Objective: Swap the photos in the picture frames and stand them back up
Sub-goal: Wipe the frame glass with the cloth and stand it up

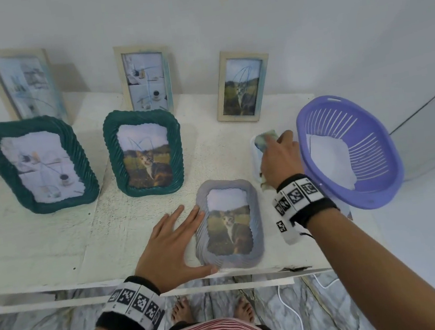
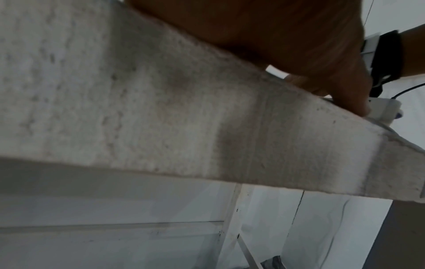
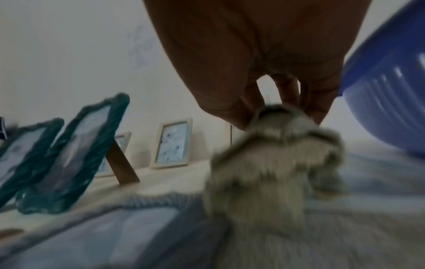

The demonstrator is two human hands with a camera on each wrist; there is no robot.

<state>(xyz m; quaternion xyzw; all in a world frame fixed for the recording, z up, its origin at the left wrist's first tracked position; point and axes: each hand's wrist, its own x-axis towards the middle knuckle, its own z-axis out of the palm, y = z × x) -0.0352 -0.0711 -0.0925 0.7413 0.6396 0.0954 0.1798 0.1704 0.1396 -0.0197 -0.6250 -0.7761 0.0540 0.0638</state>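
A grey-lavender frame (image 1: 228, 225) with a cat photo lies flat near the table's front edge. My left hand (image 1: 189, 236) lies open beside it: straight fingers touch its left side and the thumb runs along its front edge. In the left wrist view only the palm (image 2: 299, 45) and the table's edge (image 2: 184, 127) show. To the right of the frame, my right hand (image 1: 278, 154) pinches a crumpled grey-green cloth (image 1: 266, 137) on the table. The right wrist view shows the cloth (image 3: 271, 163) bunched under the fingertips (image 3: 287, 94). It is blurred there.
Two green frames (image 1: 39, 164) (image 1: 145, 151) stand at the left and middle. Three cream wooden frames (image 1: 23, 84) (image 1: 145, 79) (image 1: 242, 86) lean against the back wall. A purple slotted basket (image 1: 370, 124) holding white paper sits tilted at the right, close to my right hand.
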